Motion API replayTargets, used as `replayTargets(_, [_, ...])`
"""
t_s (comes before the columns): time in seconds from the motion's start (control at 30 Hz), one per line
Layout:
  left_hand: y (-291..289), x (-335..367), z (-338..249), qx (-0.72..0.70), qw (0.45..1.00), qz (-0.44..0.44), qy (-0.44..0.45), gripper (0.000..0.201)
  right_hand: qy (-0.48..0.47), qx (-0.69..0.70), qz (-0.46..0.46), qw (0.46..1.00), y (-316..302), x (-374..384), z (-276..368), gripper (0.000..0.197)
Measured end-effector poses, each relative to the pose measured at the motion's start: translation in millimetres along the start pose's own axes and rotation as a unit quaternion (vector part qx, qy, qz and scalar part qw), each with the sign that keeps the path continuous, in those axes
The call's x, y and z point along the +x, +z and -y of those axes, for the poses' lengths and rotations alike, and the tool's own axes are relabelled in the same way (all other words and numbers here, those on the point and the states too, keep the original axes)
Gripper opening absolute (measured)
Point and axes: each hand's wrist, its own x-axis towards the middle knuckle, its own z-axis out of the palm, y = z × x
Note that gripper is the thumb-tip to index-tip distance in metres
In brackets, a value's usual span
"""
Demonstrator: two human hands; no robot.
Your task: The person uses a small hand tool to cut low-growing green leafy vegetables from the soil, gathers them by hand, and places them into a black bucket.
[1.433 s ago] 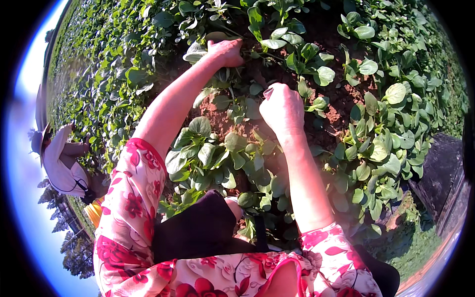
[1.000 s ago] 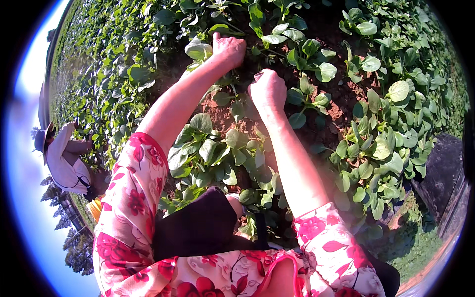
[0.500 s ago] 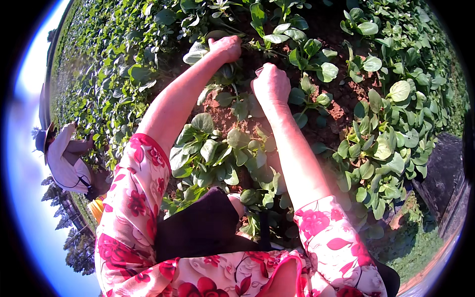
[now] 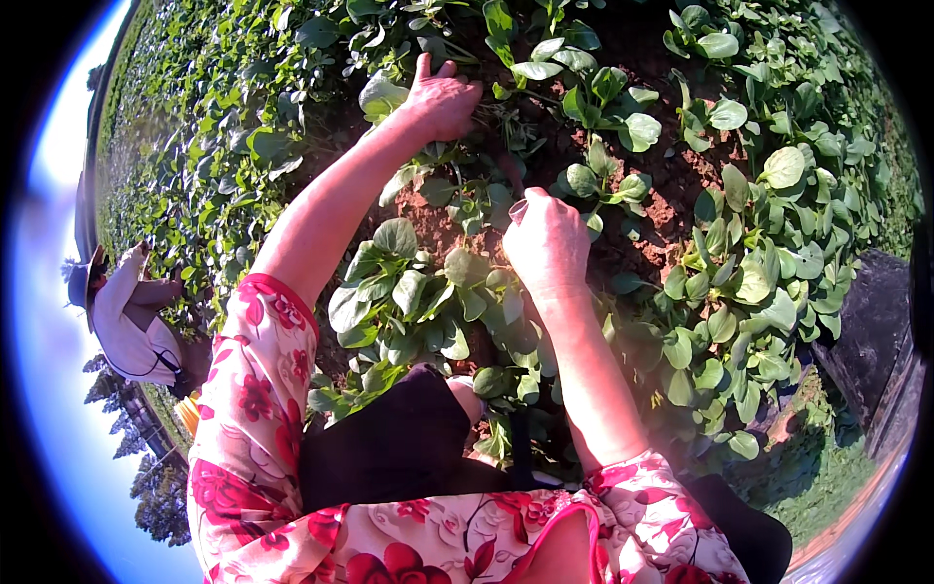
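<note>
Around us, broad-leaved green plants (image 4: pixel 409 292) crowd the red soil (image 4: pixel 671 185), and another person in a brimmed hat (image 4: pixel 122 311) crouches at nine o'clock. Our left hand (image 4: pixel 443 97), at twelve o'clock, is closed on the stems of a leafy plant (image 4: pixel 384 92). Our right hand (image 4: pixel 547 243), near centre, is clenched around a small pale item we cannot identify.

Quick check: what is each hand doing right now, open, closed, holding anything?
Left hand: fingers closed around leafy green stems at the plant's base.
Right hand: closed in a loose fist; what it holds, if anything, cannot be told.
</note>
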Motion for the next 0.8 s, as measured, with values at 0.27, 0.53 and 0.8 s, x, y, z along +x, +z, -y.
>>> replayTargets(0.27, [14,-6,-6,0.110,0.993,-0.021,0.037,0.035,-0.008,0.065,-0.025,0.998,23,0,-8,0.023])
replayTargets(0.53, [67,0,12,0.117,0.970,-0.202,0.068,0.015,0.037,0.127,-0.019,0.991,26,29,9,0.014])
replayTargets(0.8, [2,4,46,-0.256,0.952,-0.108,-0.132,0.028,0.007,0.128,-0.067,0.989,-5,2,1,0.014])
